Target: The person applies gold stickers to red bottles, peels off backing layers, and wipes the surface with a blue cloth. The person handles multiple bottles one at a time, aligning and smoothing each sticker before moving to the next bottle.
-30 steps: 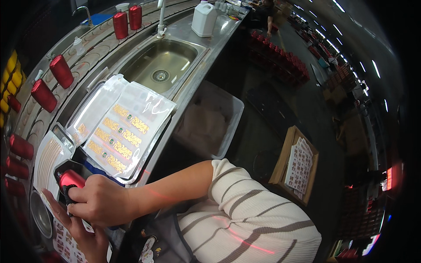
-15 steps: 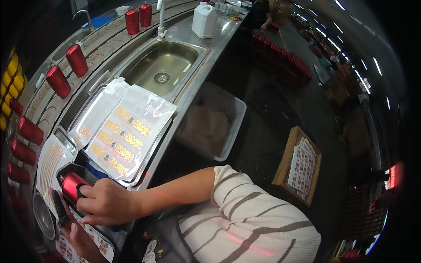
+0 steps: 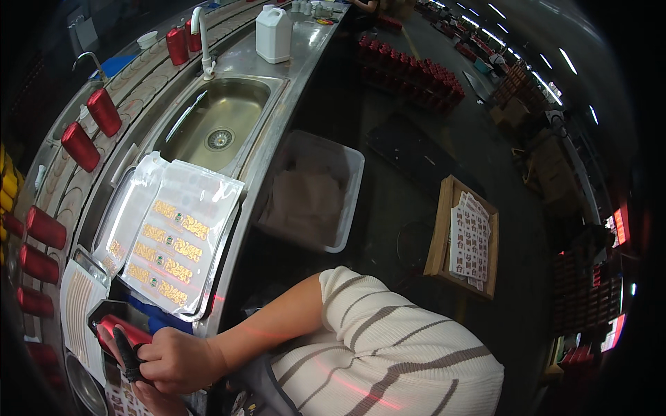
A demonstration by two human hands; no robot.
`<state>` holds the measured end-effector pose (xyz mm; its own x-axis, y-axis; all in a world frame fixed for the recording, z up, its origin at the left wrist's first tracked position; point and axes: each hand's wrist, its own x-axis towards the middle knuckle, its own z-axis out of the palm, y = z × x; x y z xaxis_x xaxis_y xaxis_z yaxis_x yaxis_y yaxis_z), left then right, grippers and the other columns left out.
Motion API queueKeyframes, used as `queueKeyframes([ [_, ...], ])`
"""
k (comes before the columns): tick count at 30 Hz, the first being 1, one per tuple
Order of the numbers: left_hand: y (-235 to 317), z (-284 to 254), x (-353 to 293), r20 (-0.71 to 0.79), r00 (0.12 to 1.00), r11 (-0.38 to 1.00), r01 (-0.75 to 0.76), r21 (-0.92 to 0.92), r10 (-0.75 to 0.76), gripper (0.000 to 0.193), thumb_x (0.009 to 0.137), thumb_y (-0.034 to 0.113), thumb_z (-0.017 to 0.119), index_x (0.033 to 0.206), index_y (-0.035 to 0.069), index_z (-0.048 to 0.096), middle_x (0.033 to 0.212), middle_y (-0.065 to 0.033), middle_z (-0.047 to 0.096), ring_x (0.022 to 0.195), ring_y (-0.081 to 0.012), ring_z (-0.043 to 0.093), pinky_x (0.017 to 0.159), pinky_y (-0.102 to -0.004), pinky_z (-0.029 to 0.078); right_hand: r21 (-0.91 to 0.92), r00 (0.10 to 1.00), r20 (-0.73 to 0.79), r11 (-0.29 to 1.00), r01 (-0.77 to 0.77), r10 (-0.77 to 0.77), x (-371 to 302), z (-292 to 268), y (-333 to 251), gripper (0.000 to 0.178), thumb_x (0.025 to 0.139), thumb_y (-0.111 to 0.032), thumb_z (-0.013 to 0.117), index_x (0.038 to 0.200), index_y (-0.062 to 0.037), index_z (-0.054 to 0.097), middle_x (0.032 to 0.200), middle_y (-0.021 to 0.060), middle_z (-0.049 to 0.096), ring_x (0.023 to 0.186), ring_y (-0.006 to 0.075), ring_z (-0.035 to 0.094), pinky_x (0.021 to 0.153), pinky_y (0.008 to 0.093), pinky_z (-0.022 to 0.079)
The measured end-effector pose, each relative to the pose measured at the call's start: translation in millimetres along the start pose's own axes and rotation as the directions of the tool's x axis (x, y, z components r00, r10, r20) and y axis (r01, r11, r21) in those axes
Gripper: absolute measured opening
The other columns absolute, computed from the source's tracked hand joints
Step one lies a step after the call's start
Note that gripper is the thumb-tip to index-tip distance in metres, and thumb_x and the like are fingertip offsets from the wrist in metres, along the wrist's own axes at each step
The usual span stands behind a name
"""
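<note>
A red metallic bottle (image 3: 133, 333) lies on its side in a dark holder (image 3: 111, 312) at the lower left. My right hand (image 3: 182, 360) is closed at its near end, fingers curled, with a black cover on one finger. My left hand (image 3: 132, 364) comes up from below. Its fingers stretch along the bottle, one in a black cover, and meet the right fingertips. The bottle's near end is hidden behind my hands. Just beyond lie clear sheets of gold decals (image 3: 166, 249) on a tray, and a sheet with tan strips (image 3: 80, 312) is left of the holder.
A metal sink (image 3: 220, 111) with a tap (image 3: 201, 41) and a white jug (image 3: 273, 35) stand farther back. Red bottles (image 3: 80, 145) line the conveyor on the left. A metal bowl (image 3: 84, 385) is near my hands. Right are a plastic bin (image 3: 354, 180) and a wooden tray (image 3: 438, 229) of printed sheets.
My left hand has moved up, its fingers now over the bottle and against my right hand. My right hand has shifted toward the bottle's near end. The view has turned slightly.
</note>
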<state>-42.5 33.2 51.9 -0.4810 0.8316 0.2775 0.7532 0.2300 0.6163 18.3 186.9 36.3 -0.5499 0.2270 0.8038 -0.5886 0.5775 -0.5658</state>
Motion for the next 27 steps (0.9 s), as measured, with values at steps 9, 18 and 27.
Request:
queueKeyframes([
  [9, -8.2, -29.6, 9.3, -0.322, 0.933, 0.909, 0.012, -0.417, -0.16, 0.072, 0.103, 0.047, 0.028, 0.153, -0.005, 0.027, 0.162, -0.0173, 0.025, 0.151, -0.0297, 0.021, 0.122, -0.0437, 0.011, -0.052, 0.955, 0.249, 0.987, -0.155, 0.163, 1.8, -82.8, -4.5, 0.018, 0.085, -0.023, 0.072, 0.08, -0.0092, 0.062, 0.071, 0.0079, 0.052, 0.057, 0.0282, 0.058, 0.049, 0.0373, 0.044],
  [18, -8.2, -27.0, -39.4, -0.552, 0.684, 0.663, -0.134, -0.737, -0.476, 0.059, 0.101, 0.024, 0.039, 0.14, -0.02, 0.035, 0.153, -0.0285, 0.035, 0.145, -0.0359, 0.033, 0.122, -0.0471, 0.021, -0.837, 0.091, 0.281, 0.29, -0.464, 0.956, -112.2, -145.3, 85.1, 0.05, 0.084, -0.048, 0.067, 0.098, 0.0001, 0.071, 0.109, 0.0248, 0.066, 0.101, 0.0389, 0.064, 0.088, 0.046, 0.05],
  [27, 4.0, -21.8, -64.2, -0.486, 0.732, 0.81, 0.15, -0.567, -0.476, 0.055, 0.096, 0.007, 0.049, 0.147, -0.01, 0.036, 0.149, -0.0224, 0.045, 0.143, -0.0289, 0.038, 0.119, -0.0398, 0.023, -0.363, 0.329, 0.222, 0.391, -0.846, 0.918, -171.8, -151.0, 140.0, 0.028, 0.079, -0.002, 0.064, 0.104, 0.0043, 0.072, 0.097, 0.0179, 0.074, 0.09, 0.0242, 0.071, 0.082, 0.0349, 0.054],
])
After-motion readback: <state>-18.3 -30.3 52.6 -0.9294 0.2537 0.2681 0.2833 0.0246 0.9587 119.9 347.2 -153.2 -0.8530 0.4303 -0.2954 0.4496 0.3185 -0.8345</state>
